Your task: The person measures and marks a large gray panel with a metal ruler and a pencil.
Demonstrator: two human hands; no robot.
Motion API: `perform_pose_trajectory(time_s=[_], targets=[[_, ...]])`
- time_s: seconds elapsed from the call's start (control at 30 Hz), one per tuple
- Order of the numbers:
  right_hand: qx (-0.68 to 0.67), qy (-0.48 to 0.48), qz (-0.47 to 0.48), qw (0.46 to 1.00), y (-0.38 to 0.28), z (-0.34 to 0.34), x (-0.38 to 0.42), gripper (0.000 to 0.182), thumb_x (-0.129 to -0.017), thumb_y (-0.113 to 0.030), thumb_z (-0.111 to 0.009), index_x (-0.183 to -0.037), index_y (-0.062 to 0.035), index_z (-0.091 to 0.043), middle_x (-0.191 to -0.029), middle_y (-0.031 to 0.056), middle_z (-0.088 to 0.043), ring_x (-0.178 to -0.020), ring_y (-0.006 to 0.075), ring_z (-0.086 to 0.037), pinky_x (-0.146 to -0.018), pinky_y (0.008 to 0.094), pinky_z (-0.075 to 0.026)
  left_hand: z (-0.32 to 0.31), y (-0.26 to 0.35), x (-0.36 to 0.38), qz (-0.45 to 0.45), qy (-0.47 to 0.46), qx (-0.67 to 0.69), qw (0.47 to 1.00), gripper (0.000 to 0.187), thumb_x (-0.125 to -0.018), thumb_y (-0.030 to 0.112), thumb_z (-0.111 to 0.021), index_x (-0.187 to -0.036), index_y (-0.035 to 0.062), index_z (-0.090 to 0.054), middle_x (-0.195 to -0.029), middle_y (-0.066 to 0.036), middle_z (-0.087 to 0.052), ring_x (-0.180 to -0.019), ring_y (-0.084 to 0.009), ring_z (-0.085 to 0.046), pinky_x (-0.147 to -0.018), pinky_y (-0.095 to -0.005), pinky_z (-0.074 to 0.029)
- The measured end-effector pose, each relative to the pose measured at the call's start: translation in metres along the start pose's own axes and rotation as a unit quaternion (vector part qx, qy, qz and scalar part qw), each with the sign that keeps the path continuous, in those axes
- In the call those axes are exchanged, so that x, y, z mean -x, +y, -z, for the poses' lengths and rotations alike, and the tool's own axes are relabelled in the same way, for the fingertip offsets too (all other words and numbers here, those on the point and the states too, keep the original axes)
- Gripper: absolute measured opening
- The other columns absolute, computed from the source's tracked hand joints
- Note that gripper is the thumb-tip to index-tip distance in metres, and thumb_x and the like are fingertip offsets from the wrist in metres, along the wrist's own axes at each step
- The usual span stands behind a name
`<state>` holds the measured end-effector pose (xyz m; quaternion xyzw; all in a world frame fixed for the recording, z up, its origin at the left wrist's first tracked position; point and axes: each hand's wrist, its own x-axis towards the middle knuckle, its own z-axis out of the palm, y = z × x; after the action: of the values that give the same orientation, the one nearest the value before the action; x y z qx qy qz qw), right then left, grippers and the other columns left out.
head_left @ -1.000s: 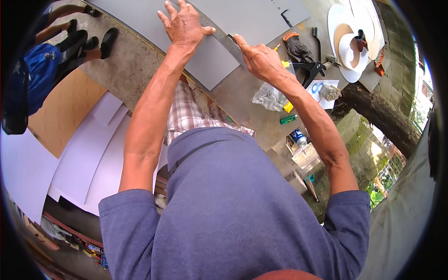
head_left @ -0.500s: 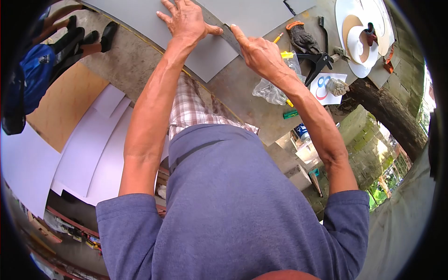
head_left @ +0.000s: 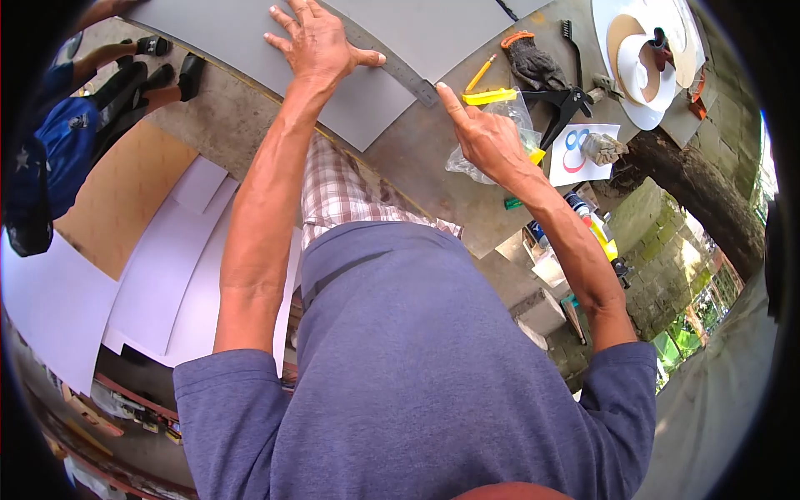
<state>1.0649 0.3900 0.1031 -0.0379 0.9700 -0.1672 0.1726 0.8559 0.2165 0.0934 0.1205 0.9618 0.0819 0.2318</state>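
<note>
My left hand (head_left: 318, 46) lies with spread fingers on a metal ruler (head_left: 402, 70) and the grey sheet (head_left: 368, 108) beneath it. At the ruler's near end is my right hand (head_left: 490, 137), index finger stretched out and the other fingers curled. A small dark tip (head_left: 427, 83) shows beside that index fingertip; the rest of what the hand holds is hidden. Close to the right hand are a clear plastic bag (head_left: 471, 165), a yellow tool (head_left: 489, 97) and a pencil (head_left: 481, 73).
A dark glove (head_left: 537, 65), a black brush (head_left: 572, 50), a black hand tool (head_left: 566, 112) and a paper with an 8 (head_left: 567, 171) lie at the right. White round pieces (head_left: 637, 67) are behind. Another person's feet (head_left: 190, 77) and white sheets (head_left: 158, 283) are at left.
My right hand has moved down and right along the ruler to its near end. My left hand stays spread on the ruler. The view has shifted slightly.
</note>
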Motion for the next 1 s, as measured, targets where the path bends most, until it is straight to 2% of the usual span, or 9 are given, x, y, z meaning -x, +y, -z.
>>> perform_pose_trajectory(time_s=[0.07, 0.17, 0.27, 0.37, 1.0], targets=[[0.01, 0.003, -0.003, 1.0, 0.0, -0.005, 0.01, 0.068, -0.092, -0.005, -0.058, -0.157, -0.0085, -0.038, -0.077, 0.015, -0.065, -0.061, 0.0327, -0.065, -0.052, 0.0459, -0.051, 0.0, 0.0, -0.003, 0.009, -0.018, -0.008, 1.0, 0.156, -0.047, 0.051, -0.1, -0.155, -0.0165, -0.011, -0.168, -0.032, 0.002, -0.156, -0.0466, -0.003, -0.125, -0.0619, -0.013], [0.004, 0.025, 0.006, 1.0, 0.005, -0.012, 0.012, 0.068, -0.093, -0.004, -0.058, -0.157, -0.0089, -0.037, -0.078, 0.0147, -0.064, -0.06, 0.0318, -0.065, -0.051, 0.0459, -0.051, 0.004, 0.0, -0.001, 0.007, -0.017, 0.012, 1.0, 0.157, -0.046, 0.051, -0.1, -0.155, -0.0169, -0.011, -0.168, -0.032, 0.001, -0.156, -0.0472, -0.003, -0.125, -0.0623, -0.013], [0.021, 0.022, 0.002, 1.0, 0.003, -0.013, 0.017, 0.07, -0.092, -0.003, -0.058, -0.159, -0.0091, -0.035, -0.075, 0.0135, -0.062, -0.058, 0.0305, -0.063, -0.05, 0.0459, -0.05, 0.002, -0.003, 0.0, 0.001, -0.016, -0.001, 1.0, 0.156, -0.046, 0.052, -0.1, -0.155, -0.0175, -0.012, -0.167, -0.032, 0.001, -0.155, -0.0481, -0.002, -0.124, -0.0626, -0.013], [0.025, 0.032, 0.012, 0.999, 0.005, -0.019, 0.021, 0.077, -0.086, -0.001, -0.059, -0.159, -0.0068, -0.035, -0.074, 0.0116, -0.06, -0.059, 0.0279, -0.065, -0.05, 0.0434, -0.053, 0.003, -0.003, -0.002, 0.004, -0.02, -0.005, 1.0, 0.156, -0.046, 0.053, -0.1, -0.154, -0.018, -0.012, -0.167, -0.032, 0.001, -0.155, -0.0488, -0.002, -0.124, -0.0631, -0.013], [0.034, 0.085, 0.023, 0.996, 0.009, -0.04, 0.033, 0.079, -0.085, -0.002, -0.062, -0.159, -0.0087, -0.036, -0.072, 0.0096, -0.054, -0.052, 0.0261, -0.06, -0.047, 0.0418, -0.051, 0.006, -0.007, 0.005, -0.001, -0.04, 0.004, 0.999, 0.155, -0.05, 0.053, -0.099, -0.156, -0.0158, -0.009, -0.168, -0.031, 0.001, -0.156, -0.0477, -0.002, -0.125, -0.0621, -0.012]])
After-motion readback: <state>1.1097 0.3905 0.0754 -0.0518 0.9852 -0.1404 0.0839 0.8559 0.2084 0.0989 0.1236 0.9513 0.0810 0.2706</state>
